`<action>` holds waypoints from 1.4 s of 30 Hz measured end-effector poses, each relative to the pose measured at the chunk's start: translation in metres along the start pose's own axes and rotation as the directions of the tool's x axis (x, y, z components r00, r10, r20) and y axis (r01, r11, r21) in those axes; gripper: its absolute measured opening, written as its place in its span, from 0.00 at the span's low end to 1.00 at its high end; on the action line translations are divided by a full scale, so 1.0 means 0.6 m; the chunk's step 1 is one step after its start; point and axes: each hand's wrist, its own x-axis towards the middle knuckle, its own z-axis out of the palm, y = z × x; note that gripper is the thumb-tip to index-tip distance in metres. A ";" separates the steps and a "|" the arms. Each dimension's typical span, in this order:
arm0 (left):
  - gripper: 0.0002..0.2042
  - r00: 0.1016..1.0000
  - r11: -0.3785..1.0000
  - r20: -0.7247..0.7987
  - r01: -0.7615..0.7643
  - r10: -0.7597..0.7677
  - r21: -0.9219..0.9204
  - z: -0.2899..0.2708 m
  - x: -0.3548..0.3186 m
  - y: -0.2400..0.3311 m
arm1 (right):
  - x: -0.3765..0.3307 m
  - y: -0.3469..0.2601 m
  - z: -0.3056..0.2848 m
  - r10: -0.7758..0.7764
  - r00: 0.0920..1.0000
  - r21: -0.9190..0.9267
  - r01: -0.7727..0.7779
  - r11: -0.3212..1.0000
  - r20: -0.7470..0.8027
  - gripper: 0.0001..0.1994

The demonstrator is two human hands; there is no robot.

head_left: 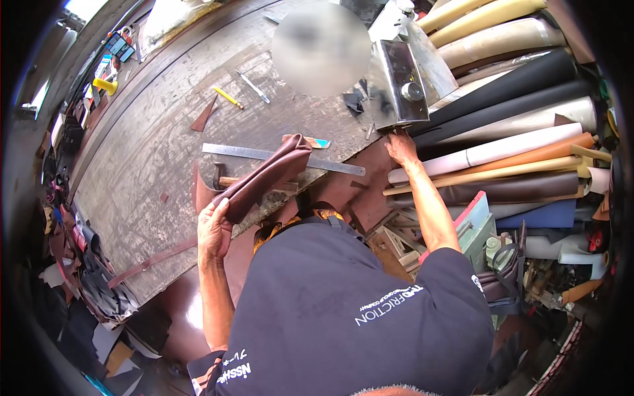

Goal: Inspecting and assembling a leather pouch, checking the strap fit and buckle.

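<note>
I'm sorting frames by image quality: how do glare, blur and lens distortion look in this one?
Head view: fisheye bends the steel ruler and table edge, with dark corners; glare on the metal box; a blurred oval patch above the table; the left hand and folded brown leather are sharp.

I take the long steel ruler (282, 159) on the workbench (145, 165) as my landmark. A folded leather piece (264, 177) lies across its middle, with my left hand (214, 231) gripping the near end, in front of the ruler. A hammer (228, 179) lies just before the ruler, partly under the leather. Behind it lie a pencil (228, 98) and a knife (254, 87). To its right stands a metal box (396, 82), my right hand (401, 148) touching beneath it. Further right, leather rolls (515, 132) are stacked.
</note>
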 end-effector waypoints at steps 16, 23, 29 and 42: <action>0.17 0.997 0.941 0.069 0.057 -0.036 -0.334 -0.046 0.003 -0.015 | -0.056 -0.015 0.004 -0.022 0.997 -0.264 0.003 0.965 -0.068 0.11; 0.18 0.993 0.959 0.088 0.105 -0.084 -0.264 -0.012 -0.014 0.009 | -0.063 -0.146 -0.094 0.036 0.997 0.339 -0.012 0.941 -0.064 0.09; 0.18 0.982 0.964 0.139 0.159 -0.131 -0.215 -0.005 -0.016 0.015 | -0.129 -0.504 -0.254 -0.344 0.902 0.809 0.398 0.432 -0.260 0.10; 0.14 0.973 0.922 0.171 0.203 -0.153 -0.331 -0.043 -0.013 -0.017 | -0.108 -0.608 -0.197 -0.709 0.612 0.365 0.786 0.498 -0.351 0.12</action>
